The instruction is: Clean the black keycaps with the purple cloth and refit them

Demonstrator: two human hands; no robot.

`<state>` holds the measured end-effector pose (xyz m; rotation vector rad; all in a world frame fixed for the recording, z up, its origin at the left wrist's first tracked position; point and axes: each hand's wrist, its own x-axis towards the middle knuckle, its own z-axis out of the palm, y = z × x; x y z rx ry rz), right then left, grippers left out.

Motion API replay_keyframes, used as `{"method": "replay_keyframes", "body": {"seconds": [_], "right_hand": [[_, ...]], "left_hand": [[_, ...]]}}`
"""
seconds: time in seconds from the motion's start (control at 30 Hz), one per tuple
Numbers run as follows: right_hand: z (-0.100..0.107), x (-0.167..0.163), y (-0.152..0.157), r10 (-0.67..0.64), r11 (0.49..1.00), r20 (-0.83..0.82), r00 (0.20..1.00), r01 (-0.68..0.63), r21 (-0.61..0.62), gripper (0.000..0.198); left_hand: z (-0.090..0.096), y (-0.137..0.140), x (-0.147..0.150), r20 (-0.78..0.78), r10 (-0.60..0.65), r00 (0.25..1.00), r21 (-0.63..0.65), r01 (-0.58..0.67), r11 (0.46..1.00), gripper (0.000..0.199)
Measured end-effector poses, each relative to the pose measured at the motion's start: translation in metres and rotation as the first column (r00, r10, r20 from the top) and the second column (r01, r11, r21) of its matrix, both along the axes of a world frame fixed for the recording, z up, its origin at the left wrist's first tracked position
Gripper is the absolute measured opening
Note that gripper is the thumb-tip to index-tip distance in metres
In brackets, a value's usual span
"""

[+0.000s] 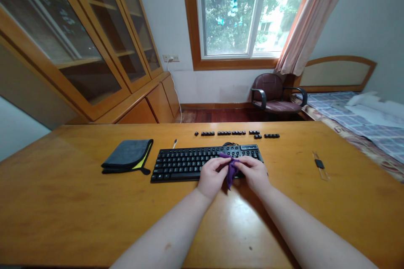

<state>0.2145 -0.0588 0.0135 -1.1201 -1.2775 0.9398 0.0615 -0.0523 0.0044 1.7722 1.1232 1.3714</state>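
"Room and furnishings?"

"Glass-fronted wooden cabinet [121, 80] to the left, beyond a broad wooden surface [78, 218]."

"Largest item on that surface?"

"Black keyboard [181, 168], lying flat, its right part partly covered by the hands. Just left of it, a folded grey towel [126, 153]."

"State of the hands?"

"Left hand [213, 175] and right hand [254, 173] close together, thumbs and fingers pinched on one purple cloth [232, 172]. It is bunched above the right part of the keyboard, one tail hanging toward the near edge. Contact with the keys cannot be determined."

"Smaller items?"

"Wire keycap puller [319, 164], well to the right; loose black keycaps [239, 133], lined up beyond the keyboard."

"Recommendation on handling?"

"In my judgement, a small, firm fold between the fingertips gives best control. Pull should be even from both sides, pressure light, and the tail gathered in, as it could snag."
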Motion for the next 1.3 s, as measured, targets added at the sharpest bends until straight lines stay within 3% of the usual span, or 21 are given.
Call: {"method": "replay_keyframes", "body": {"seconds": [0.17,0.3,0.47,0.73,0.87,1.03,1.17,1.3], "right_hand": [[-0.004,-0.002,-0.001,0.023,0.998,0.045,0.999,-0.025,0.049,0.016],[-0.006,-0.006,-0.001,0.012,1.0,-0.037,0.999,-0.013,-0.028,0.024],[-0.005,-0.005,0.0,-0.007,0.992,-0.047,0.999,0.001,-0.126,0.027],[-0.003,-0.001,0.003,0.056,0.969,-0.184,0.981,-0.098,-0.226,0.03],[-0.004,0.004,0.006,0.005,0.984,-0.205,0.979,-0.042,-0.175,0.026],[-0.001,0.006,0.007,0.02,0.999,-0.174,0.985,-0.011,0.051,0.019],[-0.001,0.004,0.006,0.059,0.997,-0.241,0.969,-0.043,0.071,0.017],[-0.001,0.007,0.002,0.025,0.986,0.04,0.999,-0.031,0.161,0.007]], "left_hand": [[0.001,0.002,-0.001,0.012,-0.001,1.0,0.005,0.001,1.0,0.02],[0.007,0.0,-0.003,-0.153,-0.041,0.987,0.106,0.058,0.993,0.026],[0.009,-0.001,-0.003,-0.236,-0.078,0.969,0.122,0.109,0.986,0.027],[0.005,0.002,0.0,0.005,-0.085,0.996,-0.075,0.086,0.994,0.021],[0.004,0.004,0.001,0.173,-0.055,0.983,-0.183,0.087,0.979,0.019],[0.005,0.008,0.0,0.293,-0.033,0.955,-0.218,0.1,0.971,0.022],[0.004,0.01,-0.001,0.336,-0.049,0.941,-0.246,0.137,0.96,0.023],[0.004,0.011,-0.001,0.347,-0.154,0.925,-0.282,0.259,0.924,0.021]]}}
